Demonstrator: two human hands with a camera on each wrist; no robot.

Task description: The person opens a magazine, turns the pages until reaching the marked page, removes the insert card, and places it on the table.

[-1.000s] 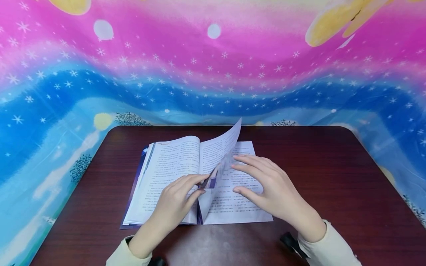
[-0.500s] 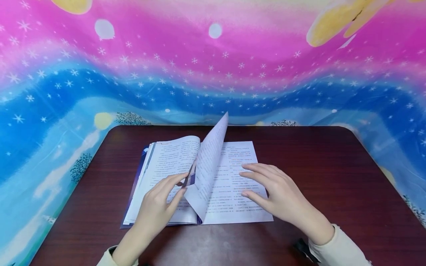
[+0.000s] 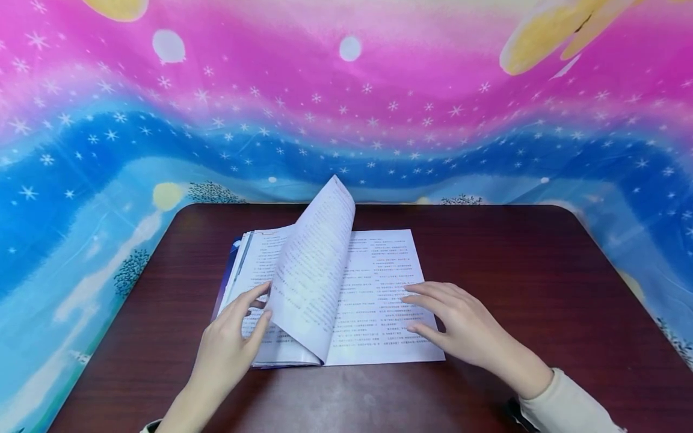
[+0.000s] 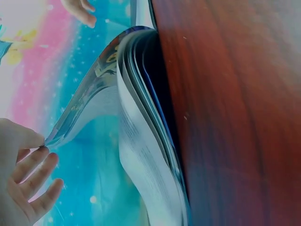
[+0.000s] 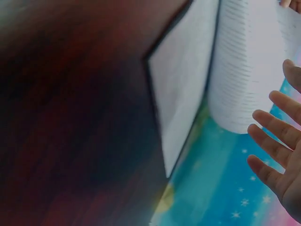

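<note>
An open magazine (image 3: 384, 313) with printed text lies on the table. Its raised page (image 3: 314, 270) curves up from the spine and leans left over the left-hand pages. My left hand (image 3: 227, 337) pinches the outer edge of that page. In the left wrist view, thumb and forefinger of the left hand (image 4: 23, 169) meet on the page edge (image 4: 80, 103), with the other fingers spread. My right hand (image 3: 460, 325) hovers by the right edge of the magazine, holding nothing. Its fingers (image 5: 273, 122) are spread and slightly bent in the right wrist view.
The dark reddish-brown wooden table (image 3: 541, 288) extends on both sides of the magazine. Behind it hangs a pink and blue backdrop cloth (image 3: 433, 120) with snowflakes. The table's far edge runs close to that cloth.
My left hand has drawn the page leftward across the spine, uncovering more of the right-hand page. My right hand has shifted right and slightly nearer, away from the turning page.
</note>
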